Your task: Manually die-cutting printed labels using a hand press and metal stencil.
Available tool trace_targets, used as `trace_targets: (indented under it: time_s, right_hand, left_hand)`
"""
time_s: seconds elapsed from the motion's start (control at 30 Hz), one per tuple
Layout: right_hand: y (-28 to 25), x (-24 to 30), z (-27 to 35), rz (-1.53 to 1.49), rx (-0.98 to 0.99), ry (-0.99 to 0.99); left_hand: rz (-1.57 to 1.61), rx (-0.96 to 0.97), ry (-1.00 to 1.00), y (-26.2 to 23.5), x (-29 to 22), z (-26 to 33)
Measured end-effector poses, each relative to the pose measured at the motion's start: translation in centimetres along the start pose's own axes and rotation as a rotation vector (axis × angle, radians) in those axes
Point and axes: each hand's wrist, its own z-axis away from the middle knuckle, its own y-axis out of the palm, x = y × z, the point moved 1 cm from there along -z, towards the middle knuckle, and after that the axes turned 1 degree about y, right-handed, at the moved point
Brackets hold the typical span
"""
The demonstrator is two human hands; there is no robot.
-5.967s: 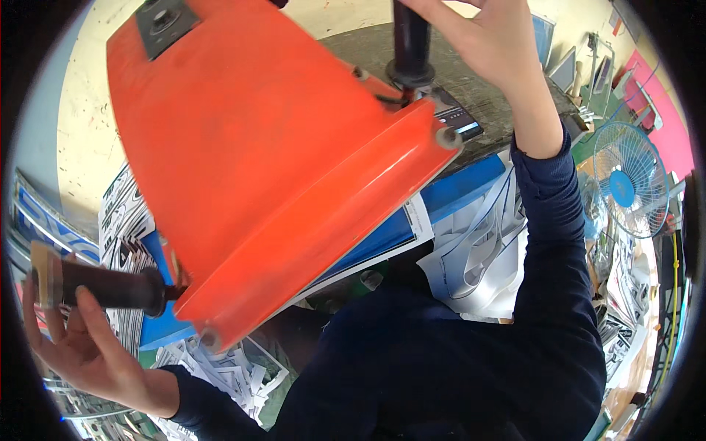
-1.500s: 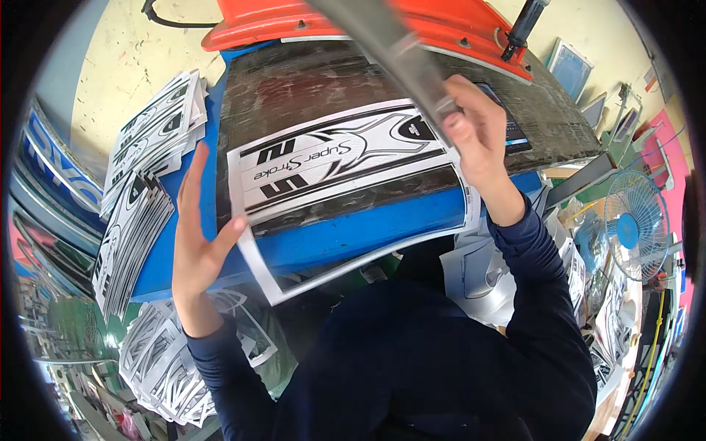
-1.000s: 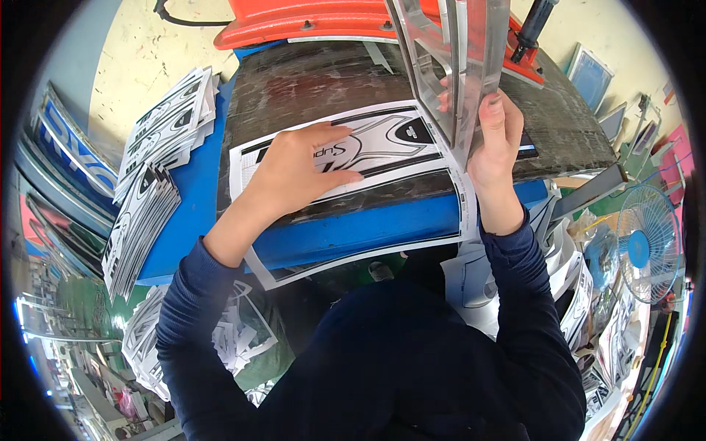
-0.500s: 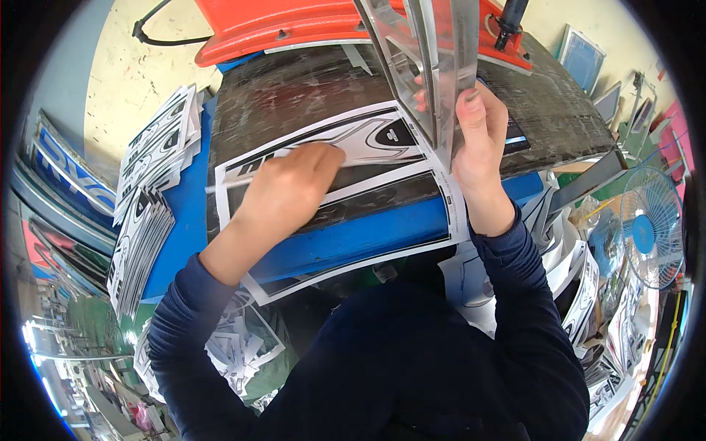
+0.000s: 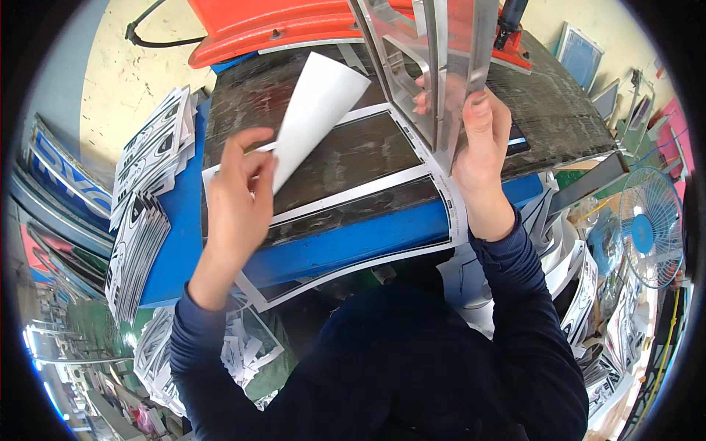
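My left hand (image 5: 241, 187) pinches one end of a cut-out sheet (image 5: 320, 99), its white back curled up above the board. Beneath it lies the white sheet frame (image 5: 346, 192) with cut-out openings, and the dark, scuffed board (image 5: 254, 88) shows through them. The frame's near edge hangs past the blue table edge. In my right hand (image 5: 482, 143) is a clear plate with metal strips (image 5: 441, 81), tilted up on edge at the frame's right side. Some right fingers show through the clear plate, with the thumb on the near side.
Printed cut-outs (image 5: 140, 235) are stacked on the blue table (image 5: 176, 228) at left. A red machine part (image 5: 294, 26) spans the far side. White paper scraps (image 5: 239, 345) lie below the table, and a blue fan (image 5: 643, 228) stands at right.
The printed piece has come up out of the sheet frame in my left hand and turned its white back to view. My left hand has moved left. The right hand still holds the plate.
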Motion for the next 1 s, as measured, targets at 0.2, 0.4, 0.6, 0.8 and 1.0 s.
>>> trace_targets:
  time_s: [0.2, 0.4, 0.6, 0.8, 1.0]
  right_hand:
    - [0.1, -0.3, 0.2, 0.025, -0.020, -0.015]
    - [0.6, -0.8, -0.3, -0.005, -0.098, -0.070]
    - [0.6, 0.1, -0.5, 0.004, -0.087, -0.097]
    - [1.1, -0.4, -0.1, 0.029, -0.053, -0.042]
    - [-2.4, -2.8, 1.0, 0.024, -0.102, -0.023]
  left_hand:
    - [0.000, -0.276, 0.033, -3.3, 1.4, 5.3]
    - [0.199, -1.102, -0.090, -15.8, 10.1, 8.0]
    - [-0.844, -1.226, 0.090, -27.8, 13.1, 13.7]
    - [-1.084, -0.512, -0.427, -24.5, 20.5, 20.5]
    - [-0.863, -0.584, -0.253, -19.6, 19.2, 17.1]
